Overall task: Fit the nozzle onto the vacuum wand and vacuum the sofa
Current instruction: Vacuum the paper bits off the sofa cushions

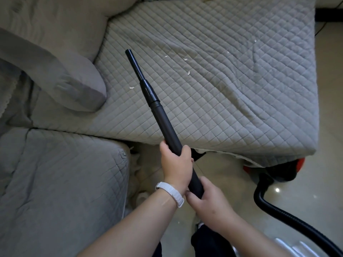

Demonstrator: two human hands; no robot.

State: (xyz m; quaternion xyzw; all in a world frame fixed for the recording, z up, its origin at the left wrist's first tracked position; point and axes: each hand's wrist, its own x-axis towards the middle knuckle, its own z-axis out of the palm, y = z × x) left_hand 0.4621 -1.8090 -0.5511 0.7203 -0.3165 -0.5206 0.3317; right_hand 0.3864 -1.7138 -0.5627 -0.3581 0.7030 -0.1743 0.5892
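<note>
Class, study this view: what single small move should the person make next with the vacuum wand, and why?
Probably tip the wand down so its narrow nozzle meets the white scrap just left of it. The left hand and right hand grip the wand, the nozzle looks fitted, and scraps lie on the quilted sofa cover.

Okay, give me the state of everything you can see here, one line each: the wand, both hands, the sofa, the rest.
wand: held in both hands, narrow tip pointing over the sofa seat.
left hand: grips the wand's middle.
right hand: grips the wand's lower end.
sofa cover: quilted, wrinkled.
scraps: lying loose on the cover.
hose: curving over the floor.
</note>
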